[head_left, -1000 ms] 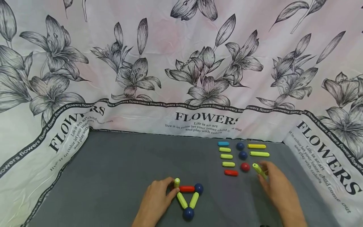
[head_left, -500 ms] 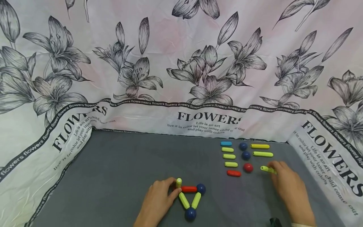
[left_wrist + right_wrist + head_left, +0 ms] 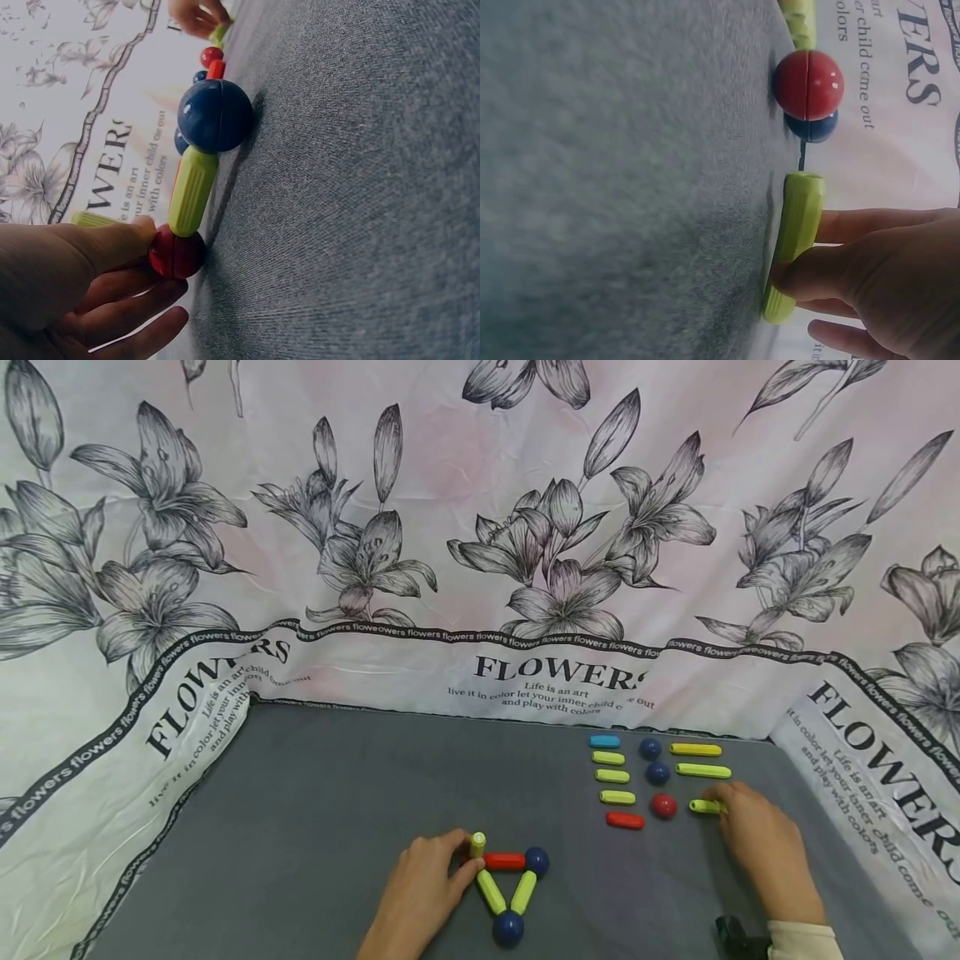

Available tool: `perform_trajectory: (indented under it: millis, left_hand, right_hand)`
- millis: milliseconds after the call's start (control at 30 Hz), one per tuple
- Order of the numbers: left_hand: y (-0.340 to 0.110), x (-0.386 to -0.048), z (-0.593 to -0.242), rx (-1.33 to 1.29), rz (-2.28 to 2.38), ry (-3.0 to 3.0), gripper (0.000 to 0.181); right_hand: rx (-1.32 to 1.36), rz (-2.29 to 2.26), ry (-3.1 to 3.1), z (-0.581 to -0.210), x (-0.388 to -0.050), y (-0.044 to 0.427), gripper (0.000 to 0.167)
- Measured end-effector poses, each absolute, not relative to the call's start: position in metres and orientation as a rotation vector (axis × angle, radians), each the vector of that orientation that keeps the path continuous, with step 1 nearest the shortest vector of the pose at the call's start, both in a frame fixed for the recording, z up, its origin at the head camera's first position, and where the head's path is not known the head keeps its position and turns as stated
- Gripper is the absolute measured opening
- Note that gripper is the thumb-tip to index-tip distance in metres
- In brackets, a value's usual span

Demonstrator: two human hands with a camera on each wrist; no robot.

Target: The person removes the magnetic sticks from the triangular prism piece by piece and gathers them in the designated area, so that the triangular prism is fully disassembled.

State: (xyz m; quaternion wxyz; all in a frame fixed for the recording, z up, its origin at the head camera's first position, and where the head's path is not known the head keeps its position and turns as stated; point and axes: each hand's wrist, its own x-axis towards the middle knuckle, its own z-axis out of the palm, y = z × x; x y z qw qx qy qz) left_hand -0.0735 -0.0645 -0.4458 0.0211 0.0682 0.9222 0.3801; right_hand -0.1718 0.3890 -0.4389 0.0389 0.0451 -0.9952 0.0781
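My left hand (image 3: pixel 423 885) grips a red ball (image 3: pixel 177 253) at one corner of a triangle of magnetic rods and balls. A short lime rod (image 3: pixel 477 844) stands up from that ball. The triangle's sides are a red rod (image 3: pixel 505 862) and two lime rods, with dark blue balls (image 3: pixel 537 861) at the other corners. At the right, my right hand (image 3: pixel 765 843) pinches a longer lime rod (image 3: pixel 799 225) between thumb and fingers, low over the grey cloth; the hand hides one end in the head view. Whether the rod touches the cloth I cannot tell.
Left of the right hand lie a loose red ball (image 3: pixel 663 806), two blue balls (image 3: pixel 657 773) and a column of short rods (image 3: pixel 612 776). Behind it lie yellow (image 3: pixel 696 750) and lime (image 3: pixel 703 771) long rods. A flowered curtain (image 3: pixel 555 677) borders the grey surface.
The lime rod in my right hand has turned from tilted to nearly level, and that hand has shifted right and lower. My left hand keeps its hold on the triangle.
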Motion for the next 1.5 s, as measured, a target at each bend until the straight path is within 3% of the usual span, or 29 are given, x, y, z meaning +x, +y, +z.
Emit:
perform_trajectory:
  millis: [833, 1233, 1500]
  left_hand:
    - [-0.062, -0.074, -0.446, 0.197, 1.233, 2.826, 0.012]
    - [-0.063, -0.073, -0.452, 0.155, 1.239, 2.838, 0.012]
    - [-0.060, -0.073, -0.452, 0.161, 1.230, 2.851, 0.013]
  right_hand:
    - [0.204, 0.169, -3.039, -0.434, -0.185, 0.393, 0.040]
    - [0.626, 0.305, -2.788, -0.391, -0.159, 0.296, 0.046]
    - [1.142, 0.492, -2.966, -0.409, -0.129, 0.220, 0.040]
